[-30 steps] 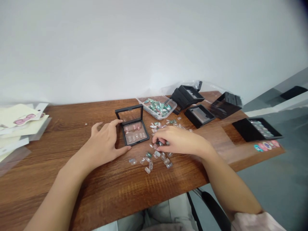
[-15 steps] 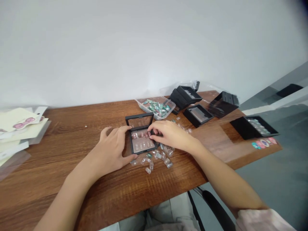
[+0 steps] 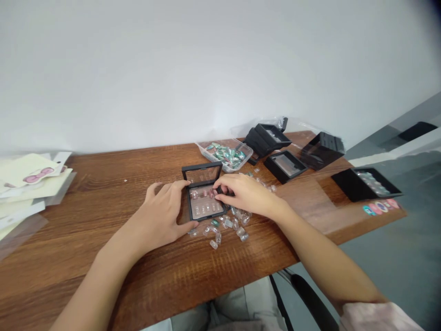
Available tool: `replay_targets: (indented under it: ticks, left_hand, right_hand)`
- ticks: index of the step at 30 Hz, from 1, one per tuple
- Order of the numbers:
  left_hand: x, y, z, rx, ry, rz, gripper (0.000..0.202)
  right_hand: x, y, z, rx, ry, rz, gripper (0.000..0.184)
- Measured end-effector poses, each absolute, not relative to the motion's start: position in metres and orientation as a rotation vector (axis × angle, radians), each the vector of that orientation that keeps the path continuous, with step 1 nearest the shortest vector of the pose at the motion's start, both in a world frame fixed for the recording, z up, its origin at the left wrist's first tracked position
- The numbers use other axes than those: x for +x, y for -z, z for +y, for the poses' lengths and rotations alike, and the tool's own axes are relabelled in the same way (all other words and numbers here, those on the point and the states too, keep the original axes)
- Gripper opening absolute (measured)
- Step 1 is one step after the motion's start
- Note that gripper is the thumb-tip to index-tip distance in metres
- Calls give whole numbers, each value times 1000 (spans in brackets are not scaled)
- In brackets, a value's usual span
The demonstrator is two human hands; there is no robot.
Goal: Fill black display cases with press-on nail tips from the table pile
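A small black case [image 3: 207,212] lies on the table with its windowed lid [image 3: 202,174] raised. Inside are rows of press-on nails, pinkish in the back row and clearer in the front one. My left hand [image 3: 161,209] grips the case's left side, index finger by the hinge and thumb at the front corner. Over the back right of the case, my right hand [image 3: 237,191] has thumb and fingers pinched on a press-on nail, mostly hidden by the fingertips. Loose clear nail pieces [image 3: 229,224] lie scattered in front and to the right of the case.
Behind the case stands a clear plastic tub [image 3: 246,161] of green and pink nails. Black boxes [image 3: 286,166] are grouped at the back right, another box [image 3: 351,184] near the right edge beside round stickers [image 3: 381,207]. Cards and clear sleeves [image 3: 31,193] lie far left.
The whole view has shifted slightly, so everything sits a little further right. Both hands keep nearly the same pose at the case.
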State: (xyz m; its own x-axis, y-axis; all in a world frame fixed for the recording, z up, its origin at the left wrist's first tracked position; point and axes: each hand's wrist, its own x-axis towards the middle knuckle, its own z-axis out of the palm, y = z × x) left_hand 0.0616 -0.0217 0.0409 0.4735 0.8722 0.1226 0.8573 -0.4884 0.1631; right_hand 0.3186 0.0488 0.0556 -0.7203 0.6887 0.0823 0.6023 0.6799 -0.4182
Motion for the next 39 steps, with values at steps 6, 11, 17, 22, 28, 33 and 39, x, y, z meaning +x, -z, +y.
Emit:
replay_targets:
  ticks: [6,11,17,22,28,33,39]
  left_hand:
    - [62,-41,-21,2618,-283,1550,77]
    - [60,-40,-21,2626,-286,1551,78]
    - [58,-38,-19,2644,-297,1547,79]
    - [56,-36,-17,2665,-311,1561,79]
    - [54,-35,-15,2647,-335,1580,77]
    - [54,-34,-14,2658,-327,1575,79]
    - [54,-33,-13,2641,-339,1578,78]
  right_hand:
    - [317,-54,49,-1043,-530,-2655,16]
    - [318,-61,46,-1043,-564,-2597,23]
    - [326,-77,48,-1030,-659,-2550,16]
    - [341,-91,49,-1032,-805,-2440,30]
    - [346,-80,63,-1238,-405,-2197,17]
    - [342,-62,79,-1332,-180,-2135,8]
    - [340,-64,91,-1428,-234,-2099,7]
